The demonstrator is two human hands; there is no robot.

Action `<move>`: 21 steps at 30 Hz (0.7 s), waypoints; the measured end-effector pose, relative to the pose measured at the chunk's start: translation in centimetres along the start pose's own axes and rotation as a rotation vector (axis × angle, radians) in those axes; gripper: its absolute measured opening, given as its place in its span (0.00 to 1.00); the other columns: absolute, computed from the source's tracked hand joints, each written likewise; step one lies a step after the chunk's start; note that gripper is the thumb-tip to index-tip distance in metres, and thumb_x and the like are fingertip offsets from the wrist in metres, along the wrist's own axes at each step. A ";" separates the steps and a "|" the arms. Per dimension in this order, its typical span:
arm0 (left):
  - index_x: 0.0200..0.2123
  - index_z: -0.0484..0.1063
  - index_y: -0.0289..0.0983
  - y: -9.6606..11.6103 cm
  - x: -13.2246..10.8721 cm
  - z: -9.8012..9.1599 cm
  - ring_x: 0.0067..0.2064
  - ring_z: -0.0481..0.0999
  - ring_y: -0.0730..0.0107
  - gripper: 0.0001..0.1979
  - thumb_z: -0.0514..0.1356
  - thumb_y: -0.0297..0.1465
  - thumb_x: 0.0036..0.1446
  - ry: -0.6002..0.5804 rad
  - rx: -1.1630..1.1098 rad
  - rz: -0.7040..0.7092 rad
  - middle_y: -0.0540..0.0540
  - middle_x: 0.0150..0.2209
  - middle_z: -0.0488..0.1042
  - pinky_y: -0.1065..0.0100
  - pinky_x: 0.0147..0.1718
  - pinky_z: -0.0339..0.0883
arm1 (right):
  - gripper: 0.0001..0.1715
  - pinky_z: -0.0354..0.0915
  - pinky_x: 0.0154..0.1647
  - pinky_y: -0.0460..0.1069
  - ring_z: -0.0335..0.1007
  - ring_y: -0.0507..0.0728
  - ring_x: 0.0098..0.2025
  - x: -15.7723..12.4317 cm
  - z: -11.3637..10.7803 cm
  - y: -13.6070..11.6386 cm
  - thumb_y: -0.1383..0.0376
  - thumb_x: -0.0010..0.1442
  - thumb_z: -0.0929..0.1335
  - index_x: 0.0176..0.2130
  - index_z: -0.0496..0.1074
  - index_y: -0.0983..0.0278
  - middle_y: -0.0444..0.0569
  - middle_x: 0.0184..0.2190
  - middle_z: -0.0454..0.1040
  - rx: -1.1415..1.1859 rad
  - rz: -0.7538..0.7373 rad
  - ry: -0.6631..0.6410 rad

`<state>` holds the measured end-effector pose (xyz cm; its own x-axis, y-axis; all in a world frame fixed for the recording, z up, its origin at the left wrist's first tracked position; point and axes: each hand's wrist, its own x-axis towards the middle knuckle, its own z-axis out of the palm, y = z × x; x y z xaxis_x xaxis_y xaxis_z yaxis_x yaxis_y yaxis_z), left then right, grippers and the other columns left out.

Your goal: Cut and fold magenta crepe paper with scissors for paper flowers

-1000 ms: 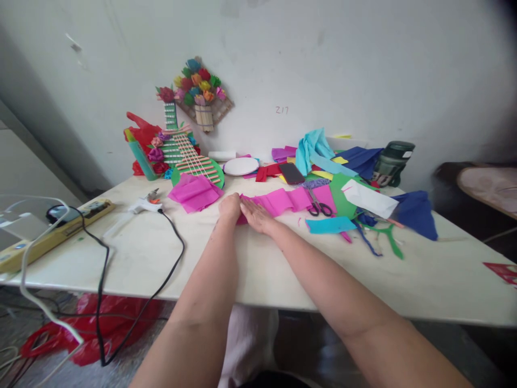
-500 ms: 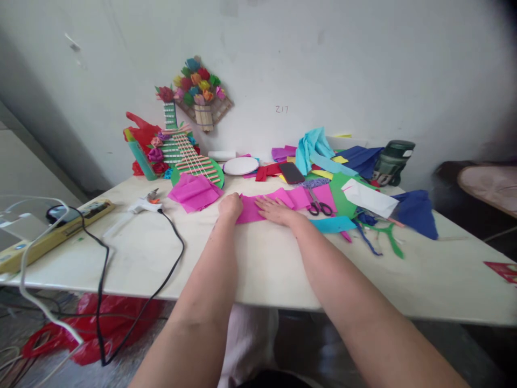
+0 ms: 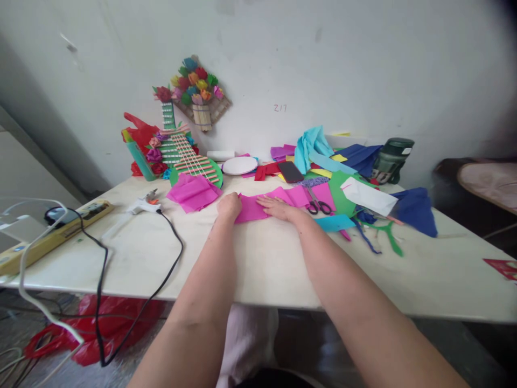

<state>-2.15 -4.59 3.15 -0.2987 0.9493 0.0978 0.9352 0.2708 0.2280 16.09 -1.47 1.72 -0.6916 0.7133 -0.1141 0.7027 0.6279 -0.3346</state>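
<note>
The pink strip (image 3: 249,209) runs toward three o'clock from the left grip (image 3: 229,206), which pinches its end. The right grip (image 3: 277,208) lies on it, spread flat.

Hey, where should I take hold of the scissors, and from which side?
Probably take the scissors by their dark handle loops, your right hand coming from the near side: the loops lie toward you, while the blades point away.

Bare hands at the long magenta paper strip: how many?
2. The left hand is curled closed at the left end of the long magenta paper strip; the right hand lies open on top of it, farther right. No others show.
</note>
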 end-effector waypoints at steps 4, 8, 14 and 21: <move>0.47 0.71 0.36 0.0 -0.1 -0.1 0.48 0.73 0.56 0.19 0.47 0.36 0.61 -0.001 0.014 0.007 0.36 0.48 0.73 0.62 0.43 0.67 | 0.34 0.32 0.67 0.57 0.33 0.55 0.68 0.2 0.0 0.1 0.66 0.60 0.57 0.65 0.50 0.57 0.41 0.67 0.43 0.026 0.001 0.020; 0.47 0.71 0.36 0.0 -0.1 -0.1 0.48 0.73 0.56 0.19 0.47 0.36 0.61 -0.002 0.007 0.016 0.36 0.48 0.73 0.61 0.43 0.67 | 0.35 0.32 0.67 0.57 0.34 0.54 0.68 0.5 0.2 0.5 0.68 0.58 0.59 0.64 0.53 0.57 0.40 0.67 0.43 0.058 -0.012 0.034; 0.47 0.70 0.36 0.0 -0.1 -0.1 0.49 0.73 0.56 0.19 0.45 0.36 0.61 -0.002 0.005 0.020 0.36 0.48 0.73 0.61 0.44 0.66 | 0.36 0.33 0.67 0.57 0.37 0.57 0.68 0.7 0.3 0.9 0.68 0.55 0.60 0.63 0.56 0.58 0.41 0.66 0.46 0.106 -0.032 0.071; 0.48 0.70 0.35 -0.1 0.1 0.2 0.49 0.73 0.56 0.21 0.44 0.37 0.62 0.015 -0.006 0.024 0.35 0.47 0.74 0.62 0.43 0.66 | 0.41 0.32 0.66 0.57 0.32 0.58 0.68 0.3 0.1 1.4 0.66 0.51 0.64 0.63 0.53 0.57 0.42 0.67 0.44 0.128 -0.060 0.031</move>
<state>-2.26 -4.51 2.92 -0.2793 0.9530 0.1177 0.9409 0.2472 0.2314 16.84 -0.47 1.13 -0.7246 0.6864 -0.0624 0.6322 0.6258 -0.4569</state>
